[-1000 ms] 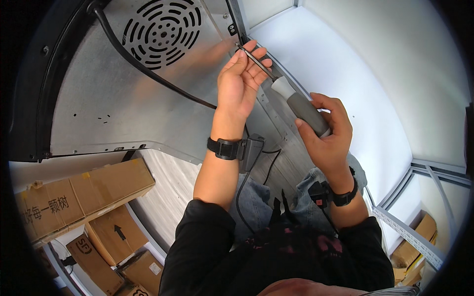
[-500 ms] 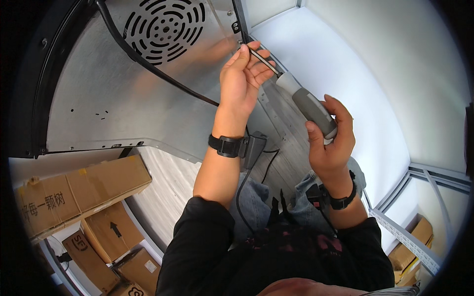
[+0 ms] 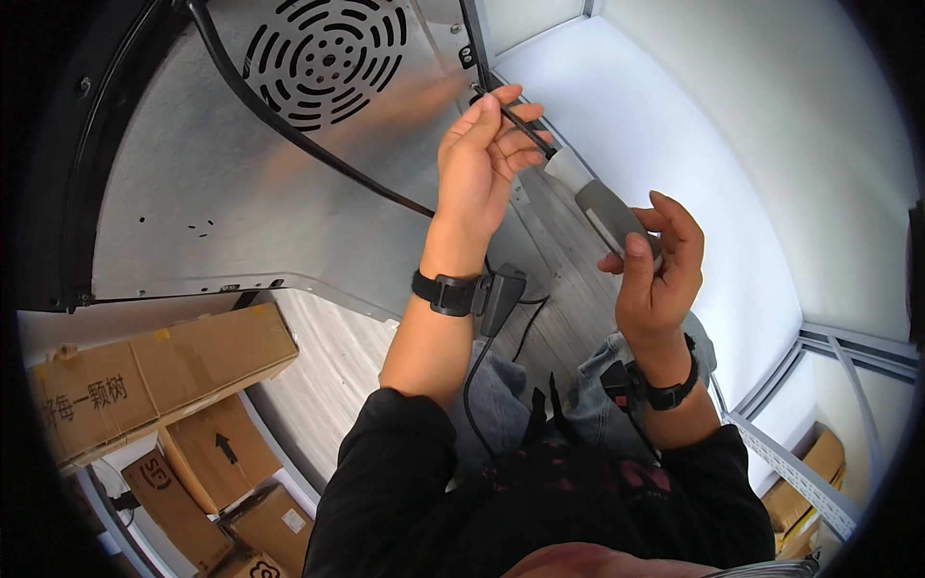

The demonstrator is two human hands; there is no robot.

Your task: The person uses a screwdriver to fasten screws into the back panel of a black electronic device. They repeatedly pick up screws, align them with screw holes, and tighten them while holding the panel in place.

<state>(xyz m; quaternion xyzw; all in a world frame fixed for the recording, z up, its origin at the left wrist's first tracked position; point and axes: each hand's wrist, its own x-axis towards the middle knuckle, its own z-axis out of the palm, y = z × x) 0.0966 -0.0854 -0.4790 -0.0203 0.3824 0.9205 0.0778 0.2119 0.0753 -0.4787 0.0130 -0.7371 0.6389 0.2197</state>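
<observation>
A screwdriver point(image 3: 602, 207) with a grey handle, a pale collar and a thin dark shaft slants from the lower right up toward the edge of a bare metal panel point(image 3: 183, 183). My left hand point(image 3: 482, 159), palm up, steadies the shaft near its tip between thumb and forefinger, the other fingers loosely curled beside it. The butt of the handle sits between the thumb and fingers of my right hand point(image 3: 665, 275). Where the tip meets the panel edge, a small screw-like fastener point(image 3: 475, 88) shows partly; my left fingers cover part of that spot.
A black cable point(image 3: 318, 149) crosses the panel below its round slotted vent point(image 3: 328, 60). White sheeting point(image 3: 674, 173) rises on the right, beside a grey metal frame point(image 3: 800, 472). Cardboard boxes point(image 3: 212, 356) stand at lower left. Both wrists wear black straps with devices and thin wires.
My right fingers and thumb have shifted round the handle, and the handle has turned. Both hands and the screwdriver sit slightly farther right and lower in view.
</observation>
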